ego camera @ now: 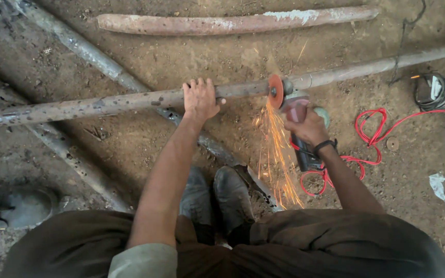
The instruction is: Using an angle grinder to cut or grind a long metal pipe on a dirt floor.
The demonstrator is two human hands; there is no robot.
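Rusty steel pipe (130,104) runs long and nearly level across the dirt floor (191,56), lying over another grey pipe (83,49) that crosses beneath it at a slant. The left hand (200,99) is closed over the top of it, fingers wrapped round, just left of the cut. The right hand (310,126) is clenched around the body of an angle grinder (297,121), whose orange cutting disc (275,91) bites into the pipe and throws sparks (276,154) down toward the person's dark shoes (215,198). A red cable (369,134) loops over the floor to the right. Judging by its length and thick wall, the pipe is heavy and stiff, rough rather than slippery; it is best gripped close beside the disc, from above, where the left hand sits. A third rusty pipe (233,21) lies farther off.
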